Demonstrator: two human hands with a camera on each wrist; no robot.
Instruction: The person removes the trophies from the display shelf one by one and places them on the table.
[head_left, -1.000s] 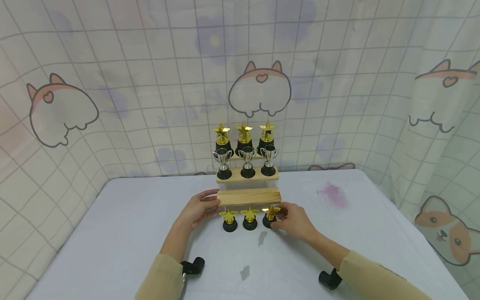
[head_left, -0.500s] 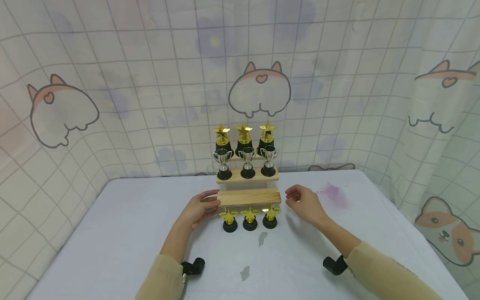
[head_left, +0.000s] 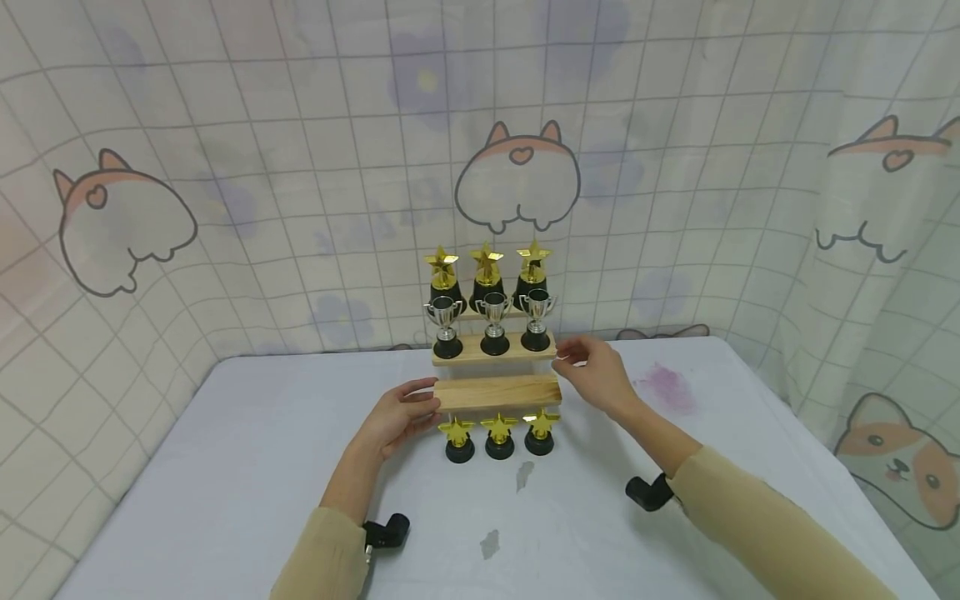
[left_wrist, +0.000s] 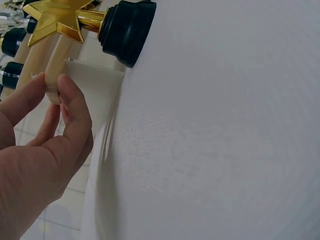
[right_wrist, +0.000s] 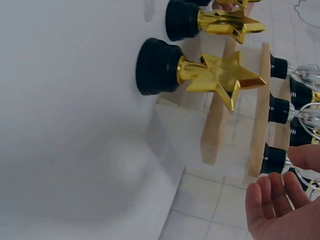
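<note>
A wooden stand rises in steps at the table's back. My left hand (head_left: 397,421) pinches the left end of its lowest wooden board (head_left: 497,393) between thumb and fingers, as the left wrist view also shows. The right hand (head_left: 596,375) is at the right end of the middle board (head_left: 516,357), fingers bent and thumb held apart from them. Right at its fingertips in the right wrist view is the black base (right_wrist: 274,159) of the rightmost silver trophy cup (head_left: 537,310). Three gold star trophies (head_left: 499,433) stand in a row on the table before the stand.
Two more silver cups (head_left: 494,310) share the middle board. Behind them, gold star trophies with tall black bases (head_left: 487,271) stand in the top row. A grid-patterned curtain (head_left: 300,208) hangs behind the white-covered table (head_left: 262,450).
My right hand has let go of the rightmost star trophy on the table and moved back and up to the middle board's right end. The left hand has stayed on the lowest board.
</note>
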